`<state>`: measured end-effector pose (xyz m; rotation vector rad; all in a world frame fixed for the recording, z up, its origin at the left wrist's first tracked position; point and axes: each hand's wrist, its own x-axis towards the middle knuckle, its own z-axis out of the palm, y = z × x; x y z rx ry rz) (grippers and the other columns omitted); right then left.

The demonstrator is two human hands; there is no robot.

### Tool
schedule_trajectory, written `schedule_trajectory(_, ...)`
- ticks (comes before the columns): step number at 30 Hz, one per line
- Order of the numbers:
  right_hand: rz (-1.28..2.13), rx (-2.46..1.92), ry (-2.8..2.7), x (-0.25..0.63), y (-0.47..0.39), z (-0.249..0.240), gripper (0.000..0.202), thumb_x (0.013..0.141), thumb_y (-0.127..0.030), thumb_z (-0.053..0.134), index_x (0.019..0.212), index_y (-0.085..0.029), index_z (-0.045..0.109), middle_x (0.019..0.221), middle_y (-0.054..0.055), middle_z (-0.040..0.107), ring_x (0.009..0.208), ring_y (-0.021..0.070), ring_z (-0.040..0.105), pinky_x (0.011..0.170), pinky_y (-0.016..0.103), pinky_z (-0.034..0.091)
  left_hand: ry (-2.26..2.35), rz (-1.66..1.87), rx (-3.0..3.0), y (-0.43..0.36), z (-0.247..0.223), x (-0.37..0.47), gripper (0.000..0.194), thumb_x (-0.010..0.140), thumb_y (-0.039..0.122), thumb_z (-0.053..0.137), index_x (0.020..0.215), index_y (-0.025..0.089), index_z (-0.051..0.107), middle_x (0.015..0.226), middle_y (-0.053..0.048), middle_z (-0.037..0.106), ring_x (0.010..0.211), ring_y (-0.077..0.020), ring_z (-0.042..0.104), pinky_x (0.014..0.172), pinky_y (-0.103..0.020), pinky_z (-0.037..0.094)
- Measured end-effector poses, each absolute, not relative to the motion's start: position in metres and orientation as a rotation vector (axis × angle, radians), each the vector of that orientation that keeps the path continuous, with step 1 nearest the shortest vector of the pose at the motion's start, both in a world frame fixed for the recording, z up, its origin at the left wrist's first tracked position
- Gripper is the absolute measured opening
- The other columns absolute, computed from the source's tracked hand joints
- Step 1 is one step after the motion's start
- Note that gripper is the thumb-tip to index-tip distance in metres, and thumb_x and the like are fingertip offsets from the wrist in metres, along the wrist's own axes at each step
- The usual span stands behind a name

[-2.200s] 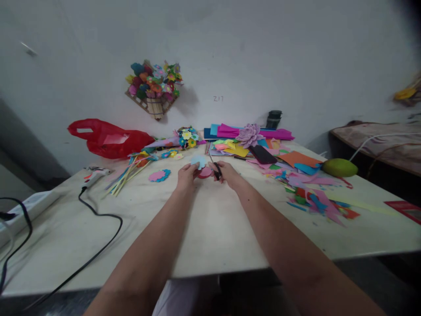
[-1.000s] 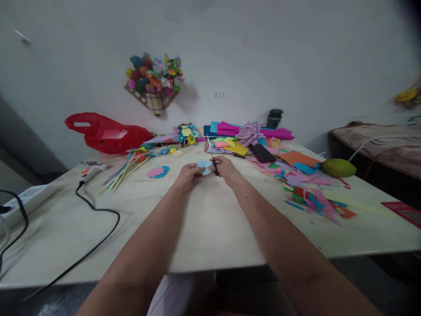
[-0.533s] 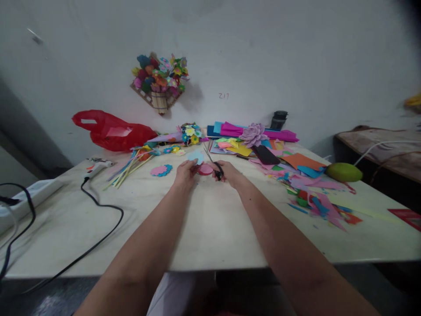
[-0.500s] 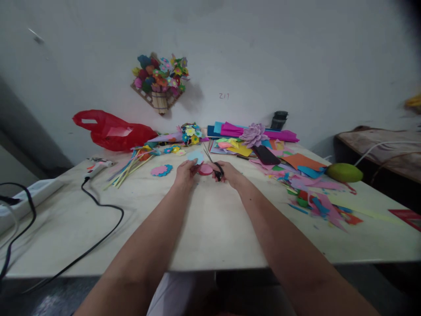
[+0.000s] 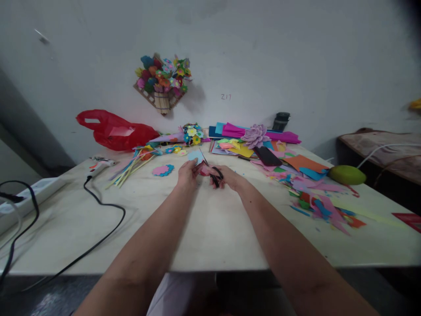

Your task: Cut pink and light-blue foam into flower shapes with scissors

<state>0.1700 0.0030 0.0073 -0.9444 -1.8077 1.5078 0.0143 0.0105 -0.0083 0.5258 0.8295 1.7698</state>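
Over the middle of the table, my left hand (image 5: 188, 172) is closed on a light blue piece of craft paper (image 5: 196, 155). Dark-handled scissors (image 5: 216, 176) are in my right hand (image 5: 228, 174), its fingers wrapped round the handles. Their blades point up and left, by the blue piece. A pink-red round piece (image 5: 203, 170) shows between the two hands; which hand bears it I cannot tell. To the left of my left hand, a pink and blue scalloped paper shape (image 5: 162, 170) lies flat on the table.
Left are a glue gun (image 5: 100, 166) with its cord, a power strip (image 5: 29, 197), paper strips (image 5: 130, 169) and a red plastic bag (image 5: 115, 131). Paper scraps (image 5: 320, 206), a phone (image 5: 267, 156), a lilac flower (image 5: 255, 136) and a green mango-like object (image 5: 347, 174) lie right.
The scissors have turned and their blades now reach closer to the blue piece. My hands have drawn slightly nearer each other. The whole view has shifted a little.
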Motion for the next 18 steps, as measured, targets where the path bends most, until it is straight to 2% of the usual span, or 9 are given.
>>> schedule_trajectory(8, 1.492, -1.002, -1.781, 0.16, -0.004, 0.008, 0.03, 0.085, -0.046, 0.062, 0.092, -0.017, 0.06, 0.057, -0.001, 0.06, 0.04, 0.0084, 0.054, 0.032, 0.016, 0.027, 0.779, 1.788, 0.458, 0.014, -0.011, 0.015, 0.017, 0.066, 0.01, 0.069, 0.073, 0.017, 0.056, 0.067, -0.002, 0.064, 0.066, -0.0175, 0.068, 0.06, -0.025, 0.054)
schedule_trajectory(18, 1.471, -0.993, -1.798, 0.157, -0.002, 0.005, 0.032, 0.088, -0.045, 0.058, 0.104, -0.017, 0.06, 0.058, -0.003, 0.059, 0.042, 0.0075, 0.054, 0.032, 0.015, 0.029, 0.804, 1.768, 0.422, 0.009, -0.005, 0.024, 0.007, 0.078, 0.007, 0.06, 0.074, 0.013, 0.06, 0.07, -0.006, 0.067, 0.059, -0.0125, 0.065, 0.06, -0.021, 0.051)
